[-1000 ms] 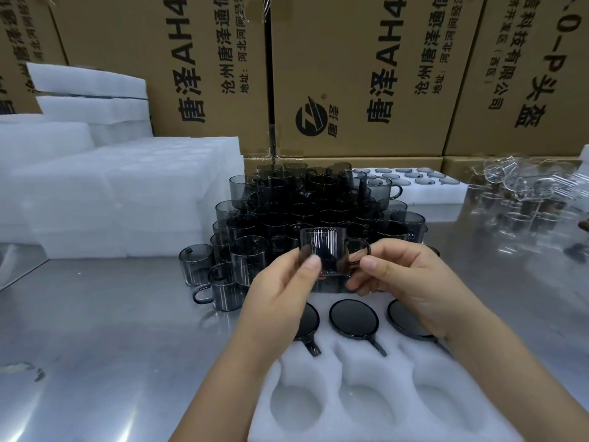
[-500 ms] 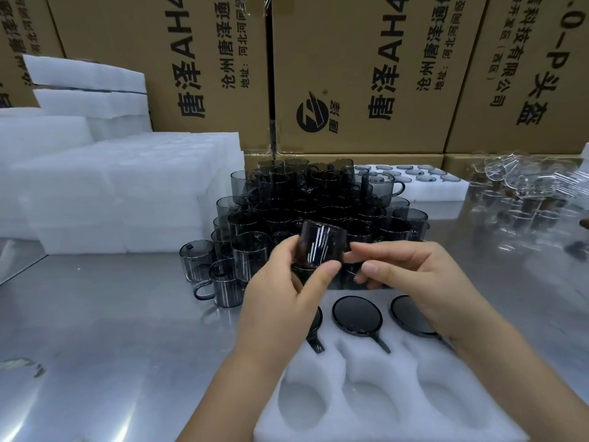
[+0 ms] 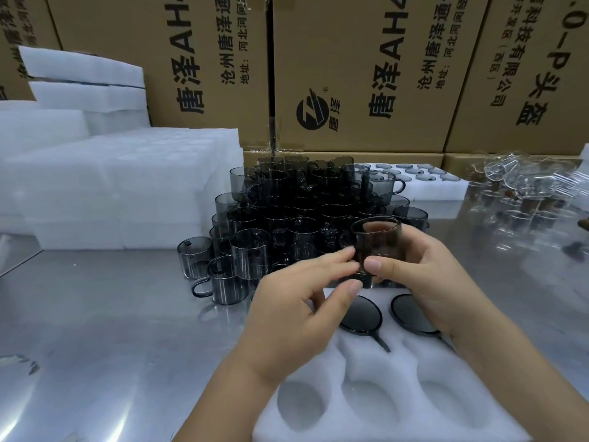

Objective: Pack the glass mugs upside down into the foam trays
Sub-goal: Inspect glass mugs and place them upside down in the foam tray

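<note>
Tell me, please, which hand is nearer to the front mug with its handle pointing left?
Left. The left hand sits just right of that front mug, apart from it; the right hand is farther right; both hold another mug.

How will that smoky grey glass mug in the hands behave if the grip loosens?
The smoky grey glass mug, held in the right hand, looks smooth and glossy, so probably slippery. Its thin walls suggest rigid but fragile, risky above the steel table. On its side the round body might roll until its handle catches.
</note>
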